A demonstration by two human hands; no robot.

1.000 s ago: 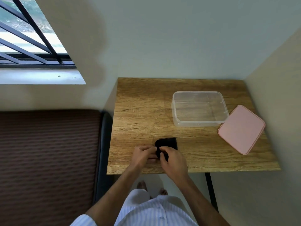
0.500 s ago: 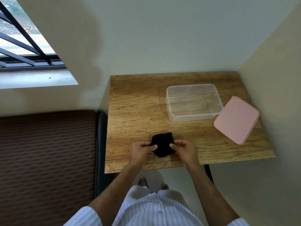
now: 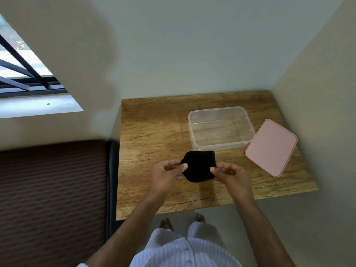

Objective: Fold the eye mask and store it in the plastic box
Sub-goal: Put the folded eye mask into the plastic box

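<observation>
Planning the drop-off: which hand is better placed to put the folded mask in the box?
Probably the right hand: it pinches the eye mask's right edge, on the clear plastic box's side.

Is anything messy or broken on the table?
Nothing looks broken or spilled. The pink lid lies off the clear plastic box, turned crooked beside its right corner, but that just leaves the box open. The left hand and right hand pinch the folded black eye mask between them.

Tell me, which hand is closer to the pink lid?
Right. The right hand pinches the eye mask on the side facing the pink lid; the left hand holds the far side.
</observation>
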